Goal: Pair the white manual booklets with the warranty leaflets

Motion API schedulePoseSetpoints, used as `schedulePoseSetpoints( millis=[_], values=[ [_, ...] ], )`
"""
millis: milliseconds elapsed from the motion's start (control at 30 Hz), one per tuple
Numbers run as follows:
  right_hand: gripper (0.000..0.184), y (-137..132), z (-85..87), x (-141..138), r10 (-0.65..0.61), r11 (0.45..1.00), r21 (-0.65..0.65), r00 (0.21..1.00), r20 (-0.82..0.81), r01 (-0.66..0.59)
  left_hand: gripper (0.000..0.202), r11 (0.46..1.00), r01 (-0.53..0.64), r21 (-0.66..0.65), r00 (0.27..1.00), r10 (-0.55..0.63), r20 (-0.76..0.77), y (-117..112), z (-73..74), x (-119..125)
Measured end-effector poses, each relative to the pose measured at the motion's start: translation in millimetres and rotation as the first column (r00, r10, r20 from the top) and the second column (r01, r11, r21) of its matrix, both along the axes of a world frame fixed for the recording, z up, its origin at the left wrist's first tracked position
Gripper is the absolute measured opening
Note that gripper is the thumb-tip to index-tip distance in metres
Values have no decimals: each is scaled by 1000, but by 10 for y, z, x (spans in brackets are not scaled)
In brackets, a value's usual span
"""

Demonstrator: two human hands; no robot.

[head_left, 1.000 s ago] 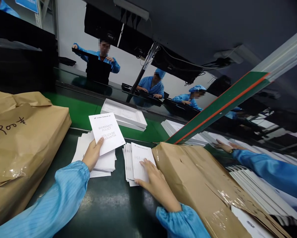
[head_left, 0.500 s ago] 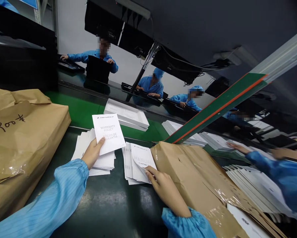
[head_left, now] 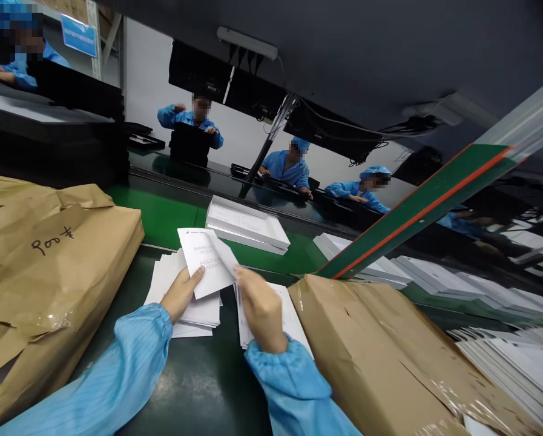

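Observation:
My left hand holds a white warranty policy card upright above a pile of the same cards, thumb on its face. My right hand is closed on a white manual sheet and holds it against the warranty card. Below that hand lies a second pile of white manuals on the dark green table. Both arms wear blue sleeves.
A brown paper-wrapped bundle lies at the left, another at the right. White flat boxes ride the green conveyor beyond. Stacked white sheets lie far right. Several people in blue work across the line.
My right hand lifted a manual off the right pile and brought it left against the warranty card. The co-worker's blue-sleeved arm at the right has left the view.

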State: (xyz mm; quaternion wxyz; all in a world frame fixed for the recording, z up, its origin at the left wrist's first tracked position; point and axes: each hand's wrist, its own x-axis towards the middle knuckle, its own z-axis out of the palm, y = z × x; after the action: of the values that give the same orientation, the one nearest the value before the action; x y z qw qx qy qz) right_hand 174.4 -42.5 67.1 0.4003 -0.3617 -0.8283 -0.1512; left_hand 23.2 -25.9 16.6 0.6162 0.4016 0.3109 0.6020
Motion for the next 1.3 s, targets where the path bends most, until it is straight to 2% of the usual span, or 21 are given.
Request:
schedulePoseSetpoints(
  millis=[67, 133, 267, 333, 400, 467, 500, 533, 600, 633, 667, 700, 733, 767, 867, 933, 1000, 1133, 1233, 1300],
  values=[
    [22, 9, -151, -140, 60, 998, -22, 994, 94, -58, 43, 998, 24, 58, 1000, -23, -9, -2, 26, 0],
    [21, -17, -248, -191, 48, 998, -49, 990, 130, -42, 42, 995, 39, 97, 998, -35, -47, -5, 50, 4],
    [20, -55, -238, -104, 79, 976, -211, 985, 151, -46, 40, 992, -5, 123, 989, 23, -144, -24, 94, 21],
    [23, -21, -188, -18, 68, 957, -284, 997, 37, -55, 39, 991, -35, 132, 980, 60, -188, -38, 120, 18],
    [33, 42, -146, 68, -18, 936, -348, 980, -200, -54, 38, 989, -53, 136, 967, 85, -241, -45, 149, -8],
    [46, 104, -121, 141, -106, 877, -458, 874, -474, -142, 38, 989, -57, 134, 950, 95, -299, -40, 173, -53],
    [49, 127, -115, 167, -131, 815, -523, 800, -585, -249, 38, 990, -54, 134, 942, 95, -320, -33, 180, -79],
    [49, 143, -114, 186, -148, 718, -580, 729, -668, -385, 39, 990, -48, 135, 938, 92, -335, -24, 183, -106],
    [42, 154, -127, 204, -191, 437, -654, 646, -739, -618, 41, 989, -26, 143, 936, 75, -344, -2, 173, -150],
    [38, 153, -141, 204, -217, 295, -680, 646, -732, -672, 41, 989, -9, 147, 938, 59, -341, 9, 162, -166],
    [34, 150, -158, 200, -239, 190, -703, 662, -710, -685, 42, 989, 14, 146, 941, 37, -336, 18, 149, -178],
    [32, 149, -179, 195, -255, 134, -726, 684, -683, -674, 42, 989, 41, 143, 943, 9, -333, 26, 137, -185],
    [30, 151, -200, 191, -265, 125, -747, 703, -660, -653, 43, 988, 71, 139, 942, -21, -335, 31, 126, -190],
    [28, 156, -222, 188, -269, 149, -762, 715, -645, -631, 43, 986, 102, 135, 937, -49, -347, 35, 120, -192],
    [27, 187, -272, 200, -262, 275, -761, 716, -647, -587, 44, 975, 173, 142, 897, -96, -432, 39, 127, -196],
    [25, 211, -288, 226, -265, 314, -738, 691, -672, -597, 45, 970, 192, 152, 868, -95, -488, 41, 143, -201],
    [24, 230, -294, 262, -282, 299, -699, 640, -715, -650, 45, 967, 201, 159, 852, -92, -516, 41, 156, -206],
    [23, 249, -300, 332, -297, 196, -613, 549, -781, -765, 46, 958, 225, 178, 851, -104, -515, 39, 152, -200],
    [22, 256, -314, 351, -283, 141, -615, 564, -776, -775, 47, 954, 230, 194, 855, -103, -508, 37, 140, -186],
    [20, 258, -324, 343, -276, 133, -636, 588, -760, -760, 47, 954, 221, 201, 862, -94, -498, 38, 135, -179]
  ],
)
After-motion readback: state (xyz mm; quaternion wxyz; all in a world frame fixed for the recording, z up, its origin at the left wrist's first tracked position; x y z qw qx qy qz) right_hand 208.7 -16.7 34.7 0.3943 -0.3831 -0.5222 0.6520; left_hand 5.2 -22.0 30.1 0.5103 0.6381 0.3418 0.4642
